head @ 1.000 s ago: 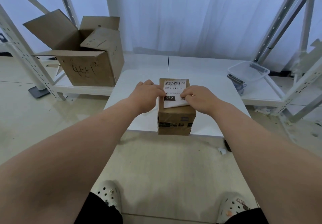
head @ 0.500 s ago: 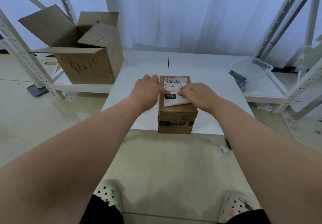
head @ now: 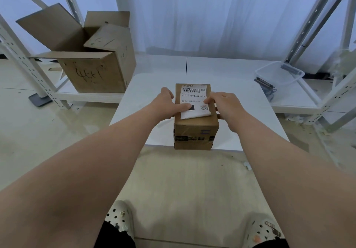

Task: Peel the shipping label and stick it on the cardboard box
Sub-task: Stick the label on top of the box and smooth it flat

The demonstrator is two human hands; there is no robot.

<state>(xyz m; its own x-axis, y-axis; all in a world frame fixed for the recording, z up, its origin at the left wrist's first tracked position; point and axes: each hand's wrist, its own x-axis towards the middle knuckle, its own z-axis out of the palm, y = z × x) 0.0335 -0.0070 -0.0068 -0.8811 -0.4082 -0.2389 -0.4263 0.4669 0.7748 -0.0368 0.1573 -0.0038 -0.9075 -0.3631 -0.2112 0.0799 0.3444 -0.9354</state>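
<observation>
A small brown cardboard box [head: 195,130] stands on the white table [head: 250,132] at its front edge. A white shipping label [head: 193,97] with a barcode and a QR code lies on the box's top; its near edge curls up a little. My left hand [head: 167,105] rests at the box's left side, with its thumb pressing on the label near the black patch. My right hand [head: 225,107] is at the box's right side, its fingertips on the label's right edge. Neither hand holds anything.
A large open cardboard box [head: 92,60] with handwriting stands on a low white shelf at the left. A clear plastic bin [head: 279,73] sits on the shelf at the right. Metal rack uprights [head: 25,58] flank both sides. My shoes show on the floor below.
Both hands slid outward across the label, from its middle to its left and right edges. More of the label now lies flat on the box top.
</observation>
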